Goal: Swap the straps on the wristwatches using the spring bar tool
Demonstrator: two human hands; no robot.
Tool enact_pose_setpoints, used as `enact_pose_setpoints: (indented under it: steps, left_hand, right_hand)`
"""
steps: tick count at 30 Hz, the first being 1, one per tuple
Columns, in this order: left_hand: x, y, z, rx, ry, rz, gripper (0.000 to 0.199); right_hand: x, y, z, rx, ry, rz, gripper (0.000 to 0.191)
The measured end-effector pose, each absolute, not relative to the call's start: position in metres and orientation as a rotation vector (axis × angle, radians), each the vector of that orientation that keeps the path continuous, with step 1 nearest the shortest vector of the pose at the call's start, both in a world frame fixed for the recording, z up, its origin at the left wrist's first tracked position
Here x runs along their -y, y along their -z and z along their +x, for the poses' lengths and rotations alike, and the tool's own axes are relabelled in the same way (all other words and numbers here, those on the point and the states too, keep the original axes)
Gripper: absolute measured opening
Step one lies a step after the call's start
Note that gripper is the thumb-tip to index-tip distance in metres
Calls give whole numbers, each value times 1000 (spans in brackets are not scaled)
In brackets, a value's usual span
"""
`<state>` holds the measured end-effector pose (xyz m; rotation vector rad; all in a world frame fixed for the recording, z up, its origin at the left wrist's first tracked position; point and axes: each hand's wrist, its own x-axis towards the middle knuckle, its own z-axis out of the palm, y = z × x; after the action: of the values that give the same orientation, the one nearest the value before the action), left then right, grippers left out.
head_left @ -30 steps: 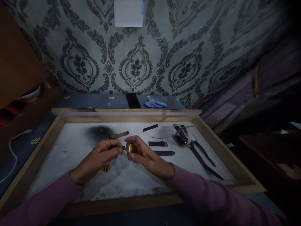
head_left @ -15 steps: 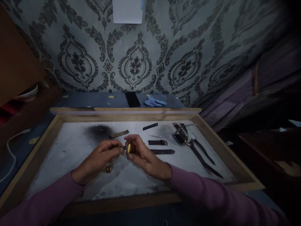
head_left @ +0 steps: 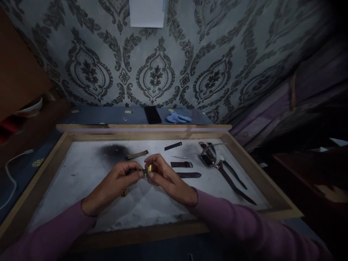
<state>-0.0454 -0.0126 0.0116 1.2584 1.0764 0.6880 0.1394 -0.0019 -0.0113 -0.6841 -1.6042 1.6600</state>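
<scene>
My right hand (head_left: 168, 179) grips a small gold-coloured piece (head_left: 151, 169) like a watch case between thumb and fingers. Close to its left side, my left hand (head_left: 118, 183) pinches a small dark piece (head_left: 144, 171), mostly hidden by the fingertips. The two hands nearly meet above the white surface of a wooden-framed tray (head_left: 152, 230). Partly behind the left hand lies a small gold object (head_left: 124, 192). A tan strap piece (head_left: 136, 154) rests beyond the hands. To the right are a short brown strap with a buckle (head_left: 181, 164) and a longer dark strap (head_left: 190, 175).
A black flat strip (head_left: 173, 146) and a thin metal tool (head_left: 178, 157) lie farther back. Watches with straps (head_left: 208, 158) are heaped at the tray's right. Behind the tray are a black phone (head_left: 152, 115) and a blue cloth (head_left: 178, 117). A white cable (head_left: 9, 177) runs at left.
The gold-coloured piece has turned a little in my right hand, and the fingers have shifted slightly. The camera view has moved very slightly.
</scene>
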Motion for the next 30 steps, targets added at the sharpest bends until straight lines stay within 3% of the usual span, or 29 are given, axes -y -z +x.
enact_pose_setpoints:
  steps: [11, 17, 20, 23, 26, 30]
  left_hand:
    - [13, -7, -48, -1053, -692, 1357, 23]
    - [12, -7, -44, -1050, -733, 1545, 22]
    - [11, -10, -44, -1084, -733, 1552, 22]
    - [11, -14, -46, -1123, -733, 1475, 20]
    - [10, -15, -49, -1151, -701, 1370, 22]
    - [9, -14, -52, -1166, -687, 1305, 25]
  right_hand:
    - [0, 10, 141, 1728, -1511, -895, 19]
    - [4, 5, 139, 1898, -1116, -958, 10]
    - [2, 5, 142, 1807, -1349, -935, 9]
    - [-4, 9, 146, 1621, -1666, -834, 23]
    - [-8, 14, 149, 1522, -1750, -707, 34]
    - [-9, 14, 148, 1455, -1833, -631, 35]
